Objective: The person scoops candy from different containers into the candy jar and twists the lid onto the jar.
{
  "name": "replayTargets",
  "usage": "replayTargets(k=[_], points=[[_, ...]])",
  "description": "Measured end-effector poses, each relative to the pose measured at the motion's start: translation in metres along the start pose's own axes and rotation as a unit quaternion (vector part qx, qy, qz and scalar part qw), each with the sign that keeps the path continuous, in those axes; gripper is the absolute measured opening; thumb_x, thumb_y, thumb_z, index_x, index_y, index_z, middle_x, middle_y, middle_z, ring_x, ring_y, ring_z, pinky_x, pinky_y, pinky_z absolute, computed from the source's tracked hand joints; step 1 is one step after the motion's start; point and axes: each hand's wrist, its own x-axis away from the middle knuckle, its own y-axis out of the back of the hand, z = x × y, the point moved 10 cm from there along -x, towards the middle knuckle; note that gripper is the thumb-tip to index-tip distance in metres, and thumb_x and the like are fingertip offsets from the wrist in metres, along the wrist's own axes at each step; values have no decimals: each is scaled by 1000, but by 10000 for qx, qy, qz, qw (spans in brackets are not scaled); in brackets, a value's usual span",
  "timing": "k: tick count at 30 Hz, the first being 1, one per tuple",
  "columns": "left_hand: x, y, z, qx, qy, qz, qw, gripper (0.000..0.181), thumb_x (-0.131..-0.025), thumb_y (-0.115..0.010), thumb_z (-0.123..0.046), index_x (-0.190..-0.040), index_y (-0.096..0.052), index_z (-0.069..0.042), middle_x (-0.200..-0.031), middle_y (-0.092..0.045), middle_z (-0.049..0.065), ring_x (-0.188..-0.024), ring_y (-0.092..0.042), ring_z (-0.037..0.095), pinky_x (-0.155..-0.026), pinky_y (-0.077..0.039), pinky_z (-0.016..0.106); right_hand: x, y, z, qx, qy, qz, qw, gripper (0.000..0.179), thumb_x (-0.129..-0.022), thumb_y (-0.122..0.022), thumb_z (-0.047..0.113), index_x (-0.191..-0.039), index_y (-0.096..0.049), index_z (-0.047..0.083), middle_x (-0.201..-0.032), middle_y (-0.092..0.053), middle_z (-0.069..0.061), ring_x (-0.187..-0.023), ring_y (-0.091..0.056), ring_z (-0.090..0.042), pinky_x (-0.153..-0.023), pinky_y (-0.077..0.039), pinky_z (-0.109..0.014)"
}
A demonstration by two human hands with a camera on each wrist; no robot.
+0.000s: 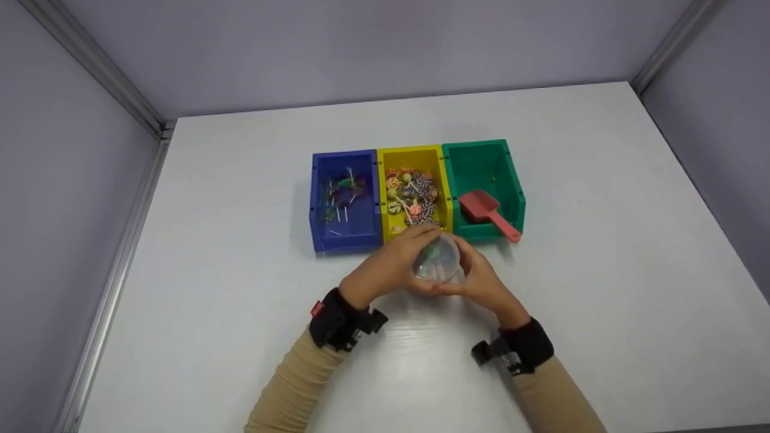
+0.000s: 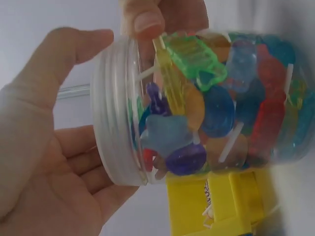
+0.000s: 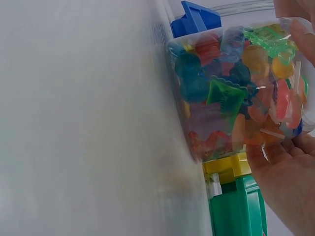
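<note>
A clear plastic jar (image 2: 211, 123) stands upright on the table, filled with colourful translucent pieces and short white sticks. A whitish screw lid (image 2: 115, 113) sits on its top. My left hand (image 1: 391, 264) curls round the lid, with the thumb along its near side. My right hand (image 1: 481, 276) holds the jar near its top from the other side; in the right wrist view its fingers reach behind the jar. The two hands meet at the near edge of the lid in the head view. Part of the jar's body is hidden under the hands from above.
Behind the jar stand a blue bin (image 1: 355, 240) with a few lollipops, a yellow bin (image 1: 415, 157) with many swirled lollipops, and a green bin (image 1: 475, 159). A red scoop (image 1: 481, 206) lies in the green bin, handle over its front edge. Walls border the white table (image 1: 240, 240).
</note>
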Motion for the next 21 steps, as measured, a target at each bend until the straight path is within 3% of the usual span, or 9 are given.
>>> replayTargets(k=[2, 6, 9, 12, 17, 21], points=[[0, 0, -1, -54, 34, 50, 10000, 87, -76, -83, -32, -146, -40, -1, -153, -38, 14, -142, -40, 27, -117, -39, 38, -1, 0, 0, -16, 40, 48, 10000, 93, -71, -84, 6, -148, -33, 4, -152, -39, -16, -129, -40, 5, -109, -34, -13], [1, 1, -10, -689, 197, -382, 9967, 88, -75, -82, -38, -144, -41, 0, -152, -39, 18, -141, -40, 30, -116, -40, 41, -2, 0, 4, -27, 198, 247, 9995, 93, -71, -84, 8, -149, -33, 2, -152, -37, -19, -129, -40, 4, -107, -35, -12], [2, 2, -14, -1394, 569, -797, 9854, 93, -74, -80, -47, -142, -42, 2, -147, -44, 20, -137, -45, 33, -113, -44, 42, -3, -1, 6, 114, 242, 371, 9990, 93, -69, -84, 9, -148, -34, 4, -151, -39, -19, -130, -41, -4, -110, -38, -24], [1, 2, -12, -1849, 1067, -1010, 9717, 98, -71, -80, -54, -140, -43, 5, -140, -50, 20, -130, -51, 32, -108, -49, 39, -3, 0, 3, 242, 158, 398, 9988, 94, -67, -85, 9, -147, -35, 5, -149, -42, -18, -128, -42, -10, -111, -38, -40], [-1, 2, -11, -2170, 1467, -1109, 9587, 100, -66, -81, -58, -134, -49, 7, -127, -58, 18, -116, -57, 28, -97, -55, 35, -1, 1, -3, 322, 16, 298, 9990, 90, -69, -85, 10, -146, -38, 2, -145, -48, -19, -124, -46, -11, -111, -38, -49], [-4, 4, -13, -2247, 1386, -985, 9595, 97, -65, -83, -55, -132, -50, 7, -124, -59, 18, -113, -58, 28, -97, -55, 34, -2, 2, -1, 449, -3, 244, 9987, 86, -70, -83, 11, -144, -41, 2, -143, -51, -18, -125, -49, -20, -112, -39, -52]])
